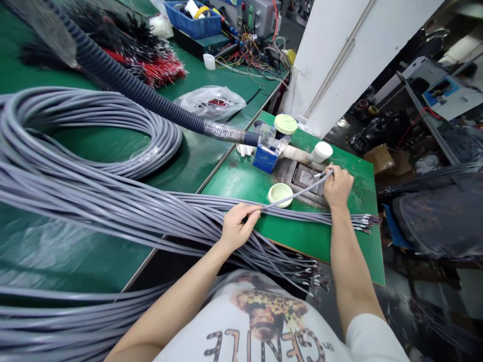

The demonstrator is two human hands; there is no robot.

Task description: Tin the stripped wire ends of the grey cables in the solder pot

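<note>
A single grey cable (pixel 302 192) runs between my two hands. My right hand (pixel 339 187) pinches it close to its stripped end (pixel 320 175), where thin wires show. That end is over a grimy metal unit (pixel 281 173) with a bright square in its dark top. Further back along the cable, my left hand (pixel 238 223) closes its thumb and fingers on it, above a bundle of grey cables (pixel 181 211). Several cables of the bundle pass under the held one, and their stripped ends (pixel 364 221) lie at the board's right side.
A ribbed hose (pixel 151 103) crosses to a blue box (pixel 266 157) beside the metal unit. An open shallow tub (pixel 280 194), a lidded jar (pixel 286 124) and a white cup (pixel 322 151) stand around it. A cable coil (pixel 162 146) lies left; a white pillar (pixel 339 55) rises behind.
</note>
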